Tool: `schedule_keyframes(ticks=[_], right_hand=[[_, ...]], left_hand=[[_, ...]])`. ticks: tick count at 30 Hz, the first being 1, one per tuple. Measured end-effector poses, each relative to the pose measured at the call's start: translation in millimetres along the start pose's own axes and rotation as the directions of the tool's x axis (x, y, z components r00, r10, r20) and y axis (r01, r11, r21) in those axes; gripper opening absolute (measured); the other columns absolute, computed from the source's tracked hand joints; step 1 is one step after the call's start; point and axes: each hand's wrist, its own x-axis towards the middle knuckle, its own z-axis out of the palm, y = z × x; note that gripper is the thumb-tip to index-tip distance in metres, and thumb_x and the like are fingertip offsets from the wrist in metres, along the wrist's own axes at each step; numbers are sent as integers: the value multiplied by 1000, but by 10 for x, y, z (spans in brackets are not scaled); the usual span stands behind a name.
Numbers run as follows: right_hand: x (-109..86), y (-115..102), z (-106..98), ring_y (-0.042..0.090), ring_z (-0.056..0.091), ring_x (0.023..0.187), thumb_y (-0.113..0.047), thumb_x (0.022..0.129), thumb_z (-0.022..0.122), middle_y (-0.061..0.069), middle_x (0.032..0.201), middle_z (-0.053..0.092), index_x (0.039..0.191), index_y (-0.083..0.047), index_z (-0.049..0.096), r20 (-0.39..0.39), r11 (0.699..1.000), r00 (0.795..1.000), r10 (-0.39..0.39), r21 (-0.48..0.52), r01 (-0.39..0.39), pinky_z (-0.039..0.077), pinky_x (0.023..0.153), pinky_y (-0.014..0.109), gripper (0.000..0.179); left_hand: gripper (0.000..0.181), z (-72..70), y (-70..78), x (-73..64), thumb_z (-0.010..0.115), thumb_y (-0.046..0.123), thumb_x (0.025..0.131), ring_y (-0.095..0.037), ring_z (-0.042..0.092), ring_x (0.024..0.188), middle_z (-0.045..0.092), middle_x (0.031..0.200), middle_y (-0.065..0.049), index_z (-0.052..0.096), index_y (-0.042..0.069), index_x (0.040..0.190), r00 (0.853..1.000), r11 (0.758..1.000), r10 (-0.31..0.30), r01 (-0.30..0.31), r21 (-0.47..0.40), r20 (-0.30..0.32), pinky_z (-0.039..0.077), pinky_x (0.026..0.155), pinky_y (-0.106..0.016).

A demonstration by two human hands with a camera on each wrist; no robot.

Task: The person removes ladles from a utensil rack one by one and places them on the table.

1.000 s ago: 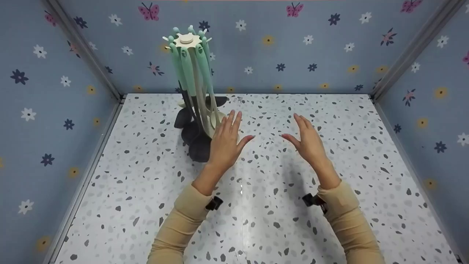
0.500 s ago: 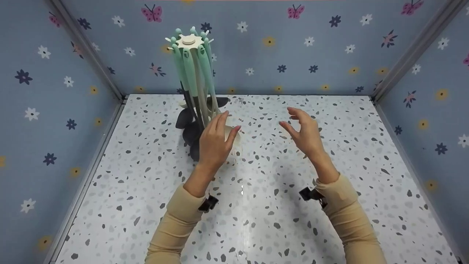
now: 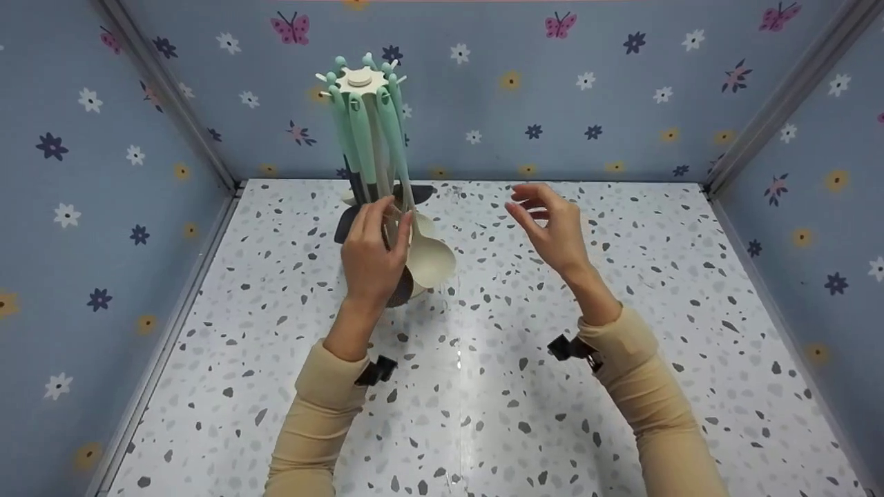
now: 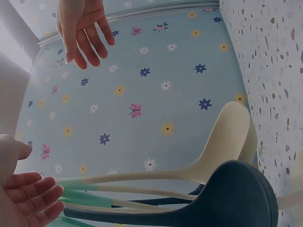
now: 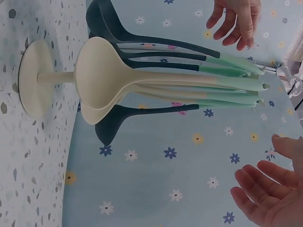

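Utensils (image 3: 364,141) hung at eleven o'clock near our left hand (image 3: 371,259), right hand (image 3: 556,233) at one; fingers, loosely bent, held nothing.

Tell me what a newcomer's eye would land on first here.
Probably the stand, upright on the table left of its middle, with mint handles ringed round the top. Then the left hand, close by the stand, and the right hand, off to the right, both empty. Behind, butterflies and flowers dot the blue wall.

Utensil stand (image 3: 359,81) on table (image 3: 511,386), left
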Motion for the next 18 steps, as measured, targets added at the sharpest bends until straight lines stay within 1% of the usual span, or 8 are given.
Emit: schedule_keyframes(ticks=[5, 9, 12, 15, 18], right_hand=[[118, -47, 42, 27, 59, 82, -1, 84, 58, 20, 91, 61, 99, 10, 58, 0, 998, 999, 34, 43, -34, 49, 70, 29, 18], [215, -53, 79, 27, 59, 79, -1, 85, 56, 20, 89, 61, 97, 12, 58, -10, 994, 999, 33, 108, -32, 49, 66, 24, 17], [298, -70, 106, 26, 58, 75, -1, 86, 56, 20, 85, 61, 95, 13, 57, -17, 987, 999, 29, 158, -26, 48, 63, 22, 17], [391, -112, 135, 23, 57, 71, -1, 86, 55, 18, 82, 60, 94, 14, 57, -20, 980, 999, 35, 195, -30, 48, 62, 21, 17], [483, -173, 163, 25, 56, 70, -1, 86, 55, 16, 81, 60, 94, 14, 57, -14, 974, 999, 43, 224, -39, 48, 62, 26, 17]], left_hand=[[31, -71, -56, 103, 56, 26, 88, -22, 54, 71, 57, 82, -12, 59, -3, 99, 999, 999, -43, 43, 4, -10, 44, 61, -32], [30, -120, -115, 207, 54, 25, 89, -21, 54, 66, 57, 79, -10, 59, -3, 97, 997, 997, -73, 72, -17, -29, 44, 56, -33], [30, -155, -165, 295, 53, 25, 89, -17, 56, 67, 58, 78, -9, 59, -3, 96, 994, 995, -100, 98, -33, -46, 47, 55, -32], [29, -192, -206, 397, 52, 25, 90, -14, 57, 67, 59, 77, -8, 60, -2, 95, 990, 991, -126, 123, -46, -65, 47, 54, -28], [28, -232, -236, 501, 51, 25, 90, -13, 57, 67, 61, 77, -7, 61, -1, 94, 985, 988, -148, 144, -53, -85, 44, 53, -25]])
